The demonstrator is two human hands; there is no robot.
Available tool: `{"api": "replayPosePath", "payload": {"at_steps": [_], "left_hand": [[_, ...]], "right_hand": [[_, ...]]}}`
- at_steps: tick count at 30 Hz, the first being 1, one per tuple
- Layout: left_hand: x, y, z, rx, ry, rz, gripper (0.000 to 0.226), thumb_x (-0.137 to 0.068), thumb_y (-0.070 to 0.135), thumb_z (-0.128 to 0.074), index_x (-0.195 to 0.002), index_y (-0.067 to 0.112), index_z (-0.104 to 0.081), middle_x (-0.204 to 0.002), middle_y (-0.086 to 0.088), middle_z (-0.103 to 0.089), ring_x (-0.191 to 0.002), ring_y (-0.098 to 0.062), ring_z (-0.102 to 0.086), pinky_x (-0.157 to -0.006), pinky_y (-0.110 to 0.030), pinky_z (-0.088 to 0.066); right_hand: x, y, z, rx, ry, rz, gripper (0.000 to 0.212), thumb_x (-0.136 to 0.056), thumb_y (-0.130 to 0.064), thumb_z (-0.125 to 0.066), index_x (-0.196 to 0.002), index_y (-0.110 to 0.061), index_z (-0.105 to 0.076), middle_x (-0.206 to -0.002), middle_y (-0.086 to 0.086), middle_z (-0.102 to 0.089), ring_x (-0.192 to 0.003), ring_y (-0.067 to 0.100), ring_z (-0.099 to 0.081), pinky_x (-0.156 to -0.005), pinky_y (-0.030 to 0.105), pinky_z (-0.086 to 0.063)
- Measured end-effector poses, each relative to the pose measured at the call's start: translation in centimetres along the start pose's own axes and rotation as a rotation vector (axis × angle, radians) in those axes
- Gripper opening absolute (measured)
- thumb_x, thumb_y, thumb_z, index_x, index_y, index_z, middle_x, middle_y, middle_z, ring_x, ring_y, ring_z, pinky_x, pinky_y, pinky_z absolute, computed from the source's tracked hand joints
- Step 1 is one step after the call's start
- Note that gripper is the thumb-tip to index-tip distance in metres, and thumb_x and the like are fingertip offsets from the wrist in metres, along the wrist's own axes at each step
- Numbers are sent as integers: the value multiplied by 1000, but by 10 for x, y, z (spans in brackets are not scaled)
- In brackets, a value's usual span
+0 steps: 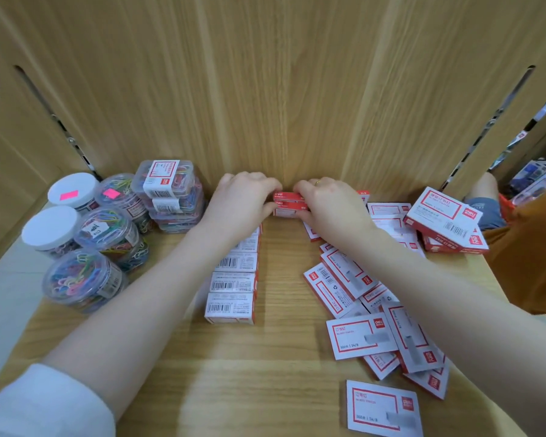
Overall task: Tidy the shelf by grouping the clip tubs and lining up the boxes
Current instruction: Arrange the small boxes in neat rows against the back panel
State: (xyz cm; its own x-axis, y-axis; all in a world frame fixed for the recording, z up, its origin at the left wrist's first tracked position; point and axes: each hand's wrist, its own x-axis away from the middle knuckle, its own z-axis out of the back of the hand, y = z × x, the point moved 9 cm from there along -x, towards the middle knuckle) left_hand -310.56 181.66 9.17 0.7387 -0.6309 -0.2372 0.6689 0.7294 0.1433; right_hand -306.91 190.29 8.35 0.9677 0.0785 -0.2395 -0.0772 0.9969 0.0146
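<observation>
A white sleeve is sitting closest to the lens at lower left, and a lone staple box is lying flat near the front edge of the shelf. Going left to right: the clip tubs are already standing grouped at the left; a neat row of boxes is running back toward the rear wall; the left hand and right hand are each gripping an end of a small stack of boxes at the back; a loose scatter of boxes is lying on the right. The person seems to be starting a second row. Next, I judge, the scattered boxes need gathering and squaring beside it.
</observation>
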Motion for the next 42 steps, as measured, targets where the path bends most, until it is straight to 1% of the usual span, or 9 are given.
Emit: {"api": "replayPosePath", "payload": {"at_steps": [4,9,13,16,20,24,30,37,42], "left_hand": [[-3,9,-5,-76,-39,-58,29,-89,35,-54,-116,27,-59,-116,3,-58,-108,-23,-50,-89,-35,-31],[-6,16,-11,-199,-53,-96,30,-90,35,-52,-117,23,-59,-112,0,-59,-108,-26,-47,-89,-36,-30],[-8,19,-13,-249,-54,-114,30,-92,33,-50,-115,18,-60,-111,-4,-58,-107,-27,-48,-87,-37,-31],[-9,23,-14,-276,-53,-123,30,-92,33,-49,-112,15,-62,-109,-6,-59,-106,-28,-50,-86,-37,-31],[-10,30,-10,-297,19,-166,21,-84,27,-63,-91,8,-69,-90,-12,-64,-90,-33,-57,-76,-39,-37],[-8,33,-9,-327,25,-169,19,-79,25,-69,-82,6,-70,-81,-12,-63,-80,-33,-58,-72,-38,-40],[-7,29,-10,-308,-26,-135,31,-91,35,-50,-110,12,-61,-107,-7,-58,-106,-29,-49,-88,-37,-30],[0,21,-7,-260,-20,-145,30,-92,32,-50,-115,16,-59,-112,-3,-58,-111,-26,-48,-96,-37,-29],[5,28,7,-58,57,-173,28,-91,27,-53,-116,17,-61,-114,-2,-61,-114,-24,-48,-98,-36,-28]], "right_hand": [[0,1,-2,-10,-6,-29,36,-89,-38,-53,-110,-9,-51,-102,10,-61,-99,29,-54,-65,33,-31],[11,33,30,-326,136,-76,22,-82,-27,-65,-96,-11,-64,-98,5,-61,-90,23,-57,-75,35,-47],[31,65,38,-407,-24,-71,13,-83,-10,-65,-95,-11,-70,-81,-2,-63,-65,4,-51,-64,2,-35],[49,68,17,-339,-228,-19,28,-82,-24,-67,-109,-15,-66,-106,-1,-66,-87,9,-56,-70,8,-33],[57,64,5,-302,-271,-15,43,-84,-30,-64,-123,-13,-56,-128,2,-54,-118,18,-49,-99,25,-34],[51,59,6,-272,-215,-21,29,-91,-21,-54,-116,-7,-60,-119,9,-61,-112,26,-52,-90,26,-33],[48,62,3,-285,-205,-87,39,-88,-25,-58,-125,-12,-53,-122,6,-56,-114,22,-48,-94,29,-36],[40,52,-8,-285,-236,-99,35,-87,-19,-58,-122,-12,-57,-124,12,-49,-117,28,-43,-100,37,-35],[40,48,-10,-272,-251,-105,37,-88,-22,-57,-125,-17,-50,-129,6,-51,-115,27,-40,-100,39,-34]]}}
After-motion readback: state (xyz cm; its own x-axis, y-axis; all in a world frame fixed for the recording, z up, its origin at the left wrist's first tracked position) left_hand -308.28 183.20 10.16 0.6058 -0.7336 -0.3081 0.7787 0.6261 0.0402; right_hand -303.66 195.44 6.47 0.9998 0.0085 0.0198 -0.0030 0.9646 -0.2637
